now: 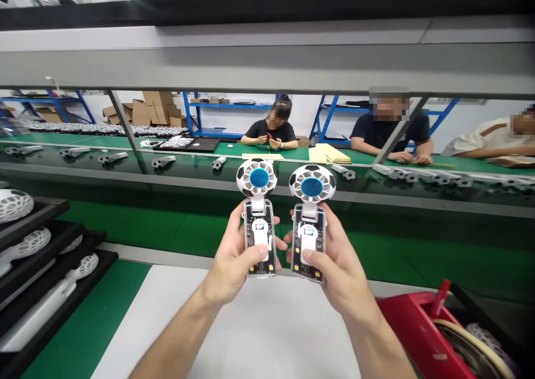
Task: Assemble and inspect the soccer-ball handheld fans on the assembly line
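Two handheld mini fans are held upright side by side over the white sheet. My left hand is closed round the left fan, its thumb on the white strip at the front. Closed the same way, my right hand grips the right fan, thumb low on its white strip. Each fan has a round football-patterned head with a blue disc in the centre and a clear-cased body showing dark insides and a small lit display. The two fans are apart, with a narrow gap between them. My fingers behind the bodies are partly hidden.
Ahead runs a conveyor belt with several white fan parts. Stacked black trays hold white fans at the left. A red bin stands at the lower right. Beneath my hands lies a white sheet. Several people sit across the belt.
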The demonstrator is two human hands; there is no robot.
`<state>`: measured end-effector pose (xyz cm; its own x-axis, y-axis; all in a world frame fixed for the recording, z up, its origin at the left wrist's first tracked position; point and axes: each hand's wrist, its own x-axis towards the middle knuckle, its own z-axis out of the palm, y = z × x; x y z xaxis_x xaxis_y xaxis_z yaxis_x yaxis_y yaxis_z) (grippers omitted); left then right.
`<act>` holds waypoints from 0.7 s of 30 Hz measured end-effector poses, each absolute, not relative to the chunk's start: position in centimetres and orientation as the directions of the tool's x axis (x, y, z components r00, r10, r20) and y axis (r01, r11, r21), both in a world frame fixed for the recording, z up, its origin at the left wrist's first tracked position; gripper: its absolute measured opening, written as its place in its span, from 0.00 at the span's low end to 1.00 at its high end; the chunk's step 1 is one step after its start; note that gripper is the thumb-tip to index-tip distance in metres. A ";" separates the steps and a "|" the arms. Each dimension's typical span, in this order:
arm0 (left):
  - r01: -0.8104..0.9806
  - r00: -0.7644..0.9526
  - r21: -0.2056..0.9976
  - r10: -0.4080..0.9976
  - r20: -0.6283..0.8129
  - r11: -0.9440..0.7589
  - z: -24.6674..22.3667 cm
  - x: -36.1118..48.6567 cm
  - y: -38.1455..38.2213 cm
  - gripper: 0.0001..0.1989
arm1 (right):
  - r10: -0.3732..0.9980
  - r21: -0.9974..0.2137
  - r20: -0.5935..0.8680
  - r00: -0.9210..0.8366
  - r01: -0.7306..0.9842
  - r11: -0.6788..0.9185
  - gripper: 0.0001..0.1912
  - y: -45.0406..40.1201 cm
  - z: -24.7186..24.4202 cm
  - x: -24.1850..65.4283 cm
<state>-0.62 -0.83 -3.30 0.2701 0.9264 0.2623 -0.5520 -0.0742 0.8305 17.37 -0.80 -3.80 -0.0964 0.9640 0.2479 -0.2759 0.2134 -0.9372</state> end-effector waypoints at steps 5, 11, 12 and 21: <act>-0.580 0.275 0.813 0.926 0.259 -0.055 -3.6 -0.2 -0.8 0.35 | 0.958 -0.930 0.270 -0.095 -0.282 0.235 0.38 -0.8 -3.8 17.4; -0.593 0.266 0.803 0.926 0.267 -0.061 -3.8 0.1 -0.9 0.34 | 0.956 -0.929 0.279 -0.096 -0.279 0.243 0.36 -0.9 -3.7 17.6; -0.591 0.266 0.805 0.928 0.262 -0.058 -3.8 0.1 -0.9 0.35 | 0.955 -0.929 0.280 -0.101 -0.279 0.243 0.36 -0.9 -3.7 17.6; -0.595 0.297 0.802 0.915 0.275 -0.048 -3.4 0.2 -1.3 0.33 | 0.954 -0.904 0.291 -0.070 -0.346 0.250 0.36 -1.1 -3.3 17.5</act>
<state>0.18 -1.29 -3.41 0.2972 0.9145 0.2745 -0.5949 -0.0476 0.8024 17.50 -1.11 -3.30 -0.0705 0.9543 0.2906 -0.3462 0.2498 -0.9043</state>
